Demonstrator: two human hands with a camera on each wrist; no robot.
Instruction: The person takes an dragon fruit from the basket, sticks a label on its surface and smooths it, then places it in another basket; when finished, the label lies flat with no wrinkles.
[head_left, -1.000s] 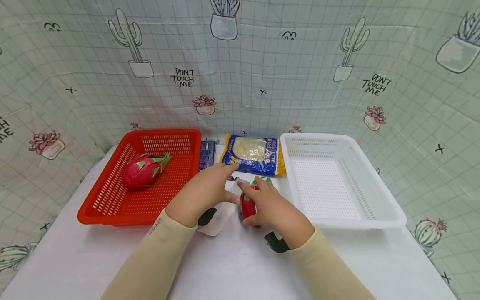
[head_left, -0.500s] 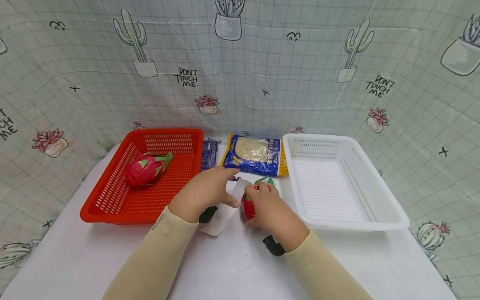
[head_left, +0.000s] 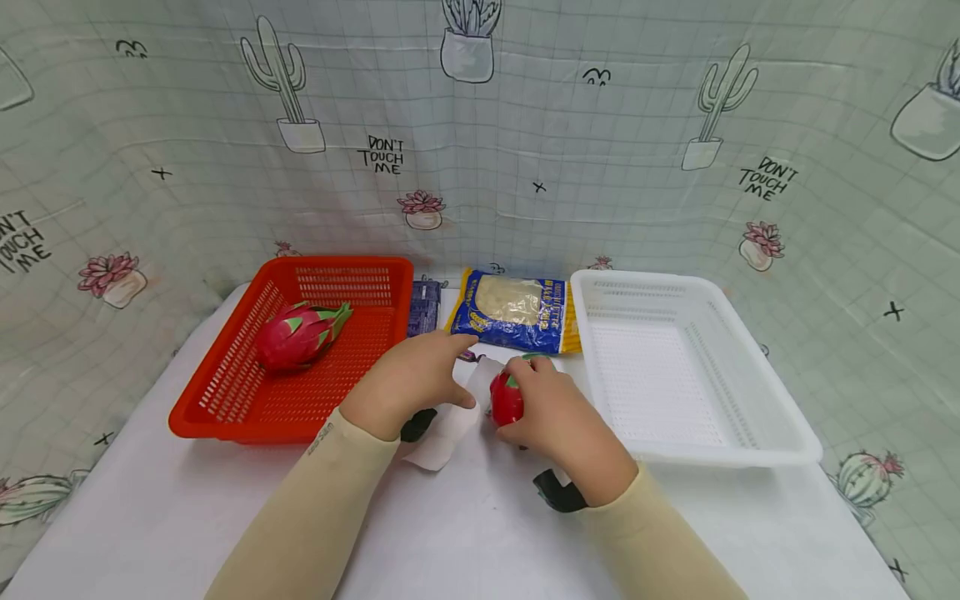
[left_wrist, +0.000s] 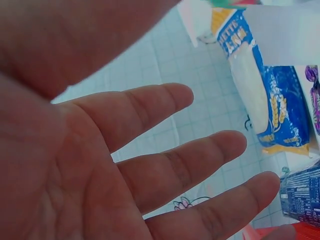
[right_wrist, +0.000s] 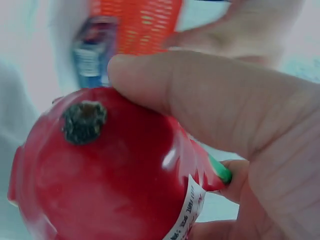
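My right hand grips a red dragon fruit in the middle of the table. In the right wrist view the thumb lies across the glossy fruit, which shows a dark stem end, a green scale tip and a white label. My left hand hovers to the left with its fingers spread and holds nothing; its palm and fingers show in the left wrist view. Under and beside it lies a white sheet, partly hidden by the hand. Another dragon fruit lies in the red basket.
A white basket stands to the right. At the back lie a blue and yellow packet and a dark blue package. A small purple item sits between the hands and the packet. A patterned curtain hangs behind.
My right hand has closed round the dragon fruit, which has turned a little. The left hand has barely moved. The whole head view has shifted slightly.
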